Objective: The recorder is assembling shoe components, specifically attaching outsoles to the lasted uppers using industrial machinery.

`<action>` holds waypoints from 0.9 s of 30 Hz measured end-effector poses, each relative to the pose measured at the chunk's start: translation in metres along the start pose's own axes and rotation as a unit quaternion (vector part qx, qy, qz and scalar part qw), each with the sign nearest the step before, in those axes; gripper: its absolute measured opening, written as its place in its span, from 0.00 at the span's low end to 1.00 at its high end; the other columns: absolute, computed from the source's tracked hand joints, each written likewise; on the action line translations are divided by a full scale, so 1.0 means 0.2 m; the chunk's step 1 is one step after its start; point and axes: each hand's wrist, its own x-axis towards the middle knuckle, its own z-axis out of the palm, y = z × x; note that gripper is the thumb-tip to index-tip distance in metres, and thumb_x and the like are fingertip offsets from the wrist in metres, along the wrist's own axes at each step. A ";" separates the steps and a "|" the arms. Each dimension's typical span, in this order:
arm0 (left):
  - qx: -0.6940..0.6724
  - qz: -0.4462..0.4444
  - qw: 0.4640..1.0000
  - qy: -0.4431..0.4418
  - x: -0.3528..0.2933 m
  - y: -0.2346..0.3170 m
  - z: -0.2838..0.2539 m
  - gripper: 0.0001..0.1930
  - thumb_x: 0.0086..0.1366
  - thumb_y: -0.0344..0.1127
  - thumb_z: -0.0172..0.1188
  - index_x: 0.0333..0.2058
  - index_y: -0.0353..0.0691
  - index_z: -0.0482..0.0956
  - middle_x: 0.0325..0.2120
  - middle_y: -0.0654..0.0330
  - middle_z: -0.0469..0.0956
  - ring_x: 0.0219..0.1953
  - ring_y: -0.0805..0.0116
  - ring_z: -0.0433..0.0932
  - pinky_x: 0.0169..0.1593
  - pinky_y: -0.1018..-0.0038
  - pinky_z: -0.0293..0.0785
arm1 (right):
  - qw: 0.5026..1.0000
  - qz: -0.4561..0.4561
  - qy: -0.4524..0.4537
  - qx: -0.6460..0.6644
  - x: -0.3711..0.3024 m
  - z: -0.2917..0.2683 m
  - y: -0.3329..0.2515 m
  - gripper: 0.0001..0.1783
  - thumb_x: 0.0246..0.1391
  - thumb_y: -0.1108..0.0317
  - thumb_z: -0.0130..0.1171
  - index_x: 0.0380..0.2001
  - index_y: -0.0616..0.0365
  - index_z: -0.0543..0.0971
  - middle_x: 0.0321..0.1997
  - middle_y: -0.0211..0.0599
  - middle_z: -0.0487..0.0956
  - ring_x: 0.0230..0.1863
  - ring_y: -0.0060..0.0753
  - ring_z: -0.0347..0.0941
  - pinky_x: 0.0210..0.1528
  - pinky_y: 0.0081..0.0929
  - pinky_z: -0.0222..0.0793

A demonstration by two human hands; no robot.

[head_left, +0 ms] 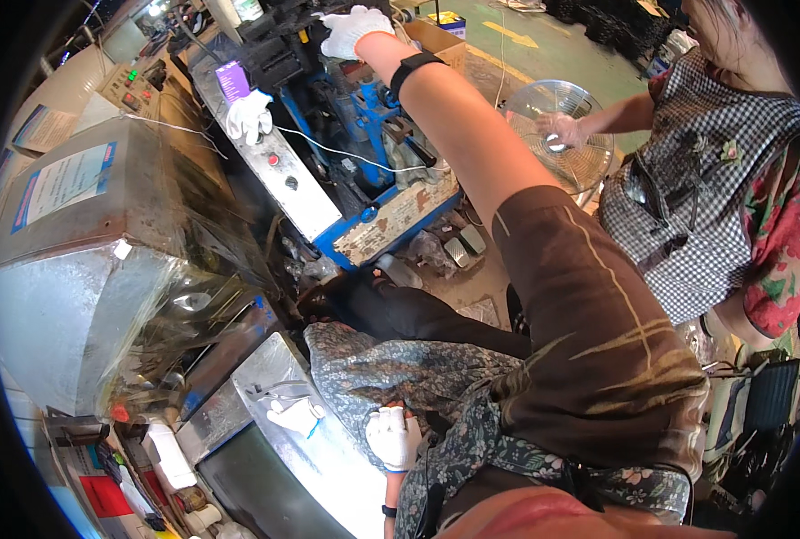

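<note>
One right hand [353,34] near one blue machine [373,112], one left hand [393,438] by one floral apron [351,370], cannot tell either grip

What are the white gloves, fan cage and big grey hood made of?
White gloves: probably knitted fabric, matte and wrinkly. Fan cage: likely metal wire, thin and shiny. Grey hood: looks like dull sheet metal, with folded edges and brownish stains.

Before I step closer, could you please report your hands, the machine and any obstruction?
Right hand at top of blue-framed machine, contact unclear. Left hand by floral apron, grip unclear. White cable across machine's near side.
</note>
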 end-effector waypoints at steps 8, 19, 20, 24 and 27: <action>-0.010 -0.007 1.000 0.010 0.02 0.01 -0.02 0.09 0.49 0.29 0.62 0.32 0.40 0.79 0.31 0.55 0.79 0.33 0.53 0.78 0.38 0.60 0.72 | 1.000 0.016 0.016 0.006 -0.08 -0.10 -0.03 0.33 0.50 0.42 0.58 0.61 0.33 0.76 0.64 0.49 0.73 0.63 0.57 0.70 0.62 0.52 0.68; 0.004 -0.015 1.000 0.012 0.04 0.06 -0.05 0.10 0.49 0.29 0.63 0.33 0.40 0.80 0.31 0.56 0.79 0.34 0.54 0.78 0.39 0.60 0.72 | 0.998 -0.019 -0.017 0.050 -0.17 -0.24 -0.05 0.34 0.52 0.52 0.55 0.65 0.37 0.70 0.60 0.54 0.74 0.59 0.59 0.73 0.61 0.47 0.69; 0.003 -0.017 1.000 0.018 0.04 0.06 -0.06 0.10 0.49 0.29 0.63 0.33 0.40 0.80 0.31 0.56 0.79 0.34 0.54 0.78 0.39 0.60 0.72 | 0.999 -0.030 0.011 0.037 -0.19 -0.23 -0.06 0.34 0.52 0.54 0.54 0.65 0.36 0.70 0.60 0.55 0.74 0.58 0.60 0.73 0.61 0.48 0.69; -0.024 -0.037 0.999 -0.008 0.04 0.05 -0.06 0.10 0.49 0.28 0.63 0.33 0.40 0.79 0.31 0.56 0.79 0.35 0.54 0.77 0.39 0.61 0.71 | 0.997 0.005 -0.044 0.062 -0.31 -0.16 -0.02 0.40 0.54 0.59 0.54 0.70 0.41 0.57 0.57 0.62 0.74 0.60 0.63 0.71 0.63 0.49 0.66; 0.003 -0.029 0.999 -0.017 0.00 0.05 -0.06 0.10 0.51 0.31 0.63 0.34 0.41 0.77 0.33 0.54 0.78 0.36 0.53 0.76 0.39 0.59 0.71 | 0.996 -0.056 -0.009 -0.075 -0.33 -0.16 0.01 0.37 0.50 0.43 0.59 0.63 0.42 0.73 0.64 0.51 0.73 0.62 0.59 0.71 0.57 0.53 0.72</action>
